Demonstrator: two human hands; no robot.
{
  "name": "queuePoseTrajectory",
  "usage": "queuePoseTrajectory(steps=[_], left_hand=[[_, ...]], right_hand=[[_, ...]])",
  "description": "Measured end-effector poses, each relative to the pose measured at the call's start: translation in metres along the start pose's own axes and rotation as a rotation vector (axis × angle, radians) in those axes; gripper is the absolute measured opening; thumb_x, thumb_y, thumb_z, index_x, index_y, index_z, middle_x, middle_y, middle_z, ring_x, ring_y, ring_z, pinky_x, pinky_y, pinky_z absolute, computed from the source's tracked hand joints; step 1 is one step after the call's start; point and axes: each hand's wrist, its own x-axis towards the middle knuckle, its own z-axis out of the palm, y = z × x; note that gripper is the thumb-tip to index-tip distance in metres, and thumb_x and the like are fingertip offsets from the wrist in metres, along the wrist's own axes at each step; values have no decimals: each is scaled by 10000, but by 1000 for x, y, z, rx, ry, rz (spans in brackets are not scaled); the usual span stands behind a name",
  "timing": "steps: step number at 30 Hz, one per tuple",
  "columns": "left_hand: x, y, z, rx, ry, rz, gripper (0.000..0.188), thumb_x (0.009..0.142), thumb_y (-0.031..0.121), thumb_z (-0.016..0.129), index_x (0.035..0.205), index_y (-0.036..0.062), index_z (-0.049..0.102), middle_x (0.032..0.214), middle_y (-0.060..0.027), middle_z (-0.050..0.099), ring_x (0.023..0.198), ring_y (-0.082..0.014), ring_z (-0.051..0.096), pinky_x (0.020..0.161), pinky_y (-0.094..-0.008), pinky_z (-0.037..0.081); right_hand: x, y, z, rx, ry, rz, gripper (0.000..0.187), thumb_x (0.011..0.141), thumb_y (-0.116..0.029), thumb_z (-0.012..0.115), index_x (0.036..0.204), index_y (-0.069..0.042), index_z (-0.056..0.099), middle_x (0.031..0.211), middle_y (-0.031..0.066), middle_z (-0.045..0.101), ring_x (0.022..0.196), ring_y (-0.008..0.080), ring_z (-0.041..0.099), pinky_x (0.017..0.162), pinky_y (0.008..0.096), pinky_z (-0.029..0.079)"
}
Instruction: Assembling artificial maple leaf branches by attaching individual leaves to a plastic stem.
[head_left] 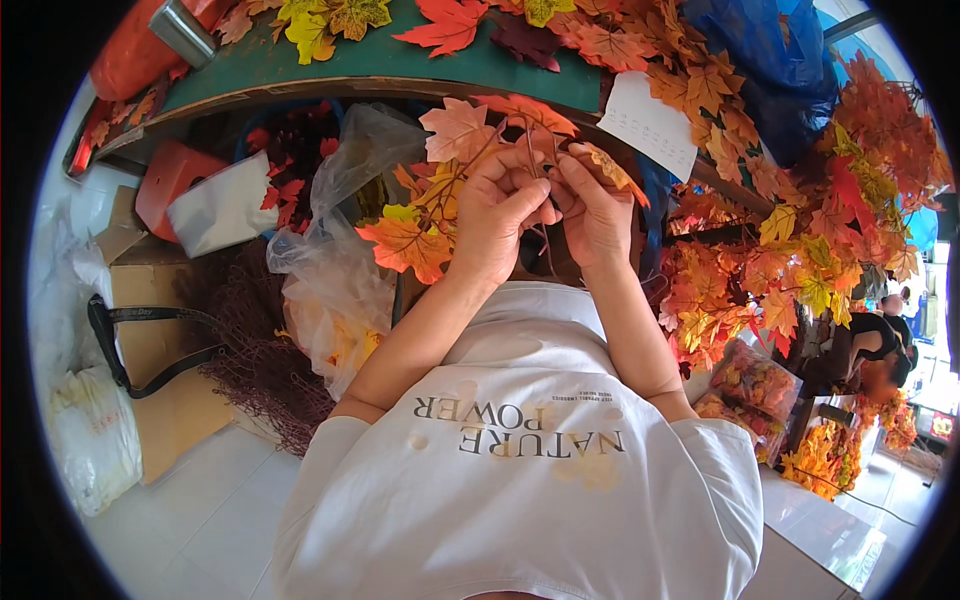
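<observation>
Close together in front of my chest, both hands pinch thin brown stems of an artificial maple leaf branch (410, 243). My left hand (488, 222) is closed, thumb pressed against the fingers. My right hand (600, 212) is closed too, its thumb and forefinger meeting around the stem beside the left fingertips. Orange, pink-orange and yellow leaves spread above and to the left of my left hand, and one orange leaf (618, 172) sticks out behind my right hand. Exactly where the stems join is hidden by the fingers. A loose stem hangs below them.
Ahead is a green tabletop (330, 68) with loose maple leaves and a white paper sheet (650, 122). Orange leaf garlands (770, 260) hang at the right near a blue plastic bag (775, 60). Clear plastic bags (335, 260) and dark stems (265, 340) crowd the left. Another person (868, 345) is far right.
</observation>
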Motion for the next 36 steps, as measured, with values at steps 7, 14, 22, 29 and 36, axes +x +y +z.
queuePoseTrajectory(steps=[7,14,22,29,36], left_hand=[[1,-1,-1,0,-1,3,234,816,-32,568,1043,10,536,743,-17,552,613,-107,565,589,-242,519],[2,-1,-2,12,19,7,240,808,-40,576,1041,9,538,760,-25,571,600,-104,561,598,-240,513],[3,-2,0,15,37,34,216,801,-52,580,1003,12,542,703,-32,593,565,-96,568,521,-196,470],[4,-6,-7,58,-33,62,247,814,-27,588,1056,-4,547,750,-20,576,614,-95,560,612,-233,509],[6,-3,-3,6,-20,91,193,826,-29,588,1017,-18,563,728,-21,575,597,-83,556,557,-197,462]], right_hand=[[-4,2,-4,123,-84,118,143,831,-27,605,972,0,603,827,77,635,658,145,618,535,232,496],[-3,4,-4,149,-76,155,149,831,-24,602,977,5,597,798,73,624,628,145,601,528,238,484],[-4,6,-5,151,-111,150,146,833,-16,598,976,11,594,804,81,627,585,149,592,518,238,489],[-9,3,3,95,-92,92,127,838,0,583,963,16,584,786,80,619,568,146,586,518,238,492],[-8,8,-2,41,-117,83,98,838,1,581,934,0,563,764,55,599,613,126,579,542,235,478]])
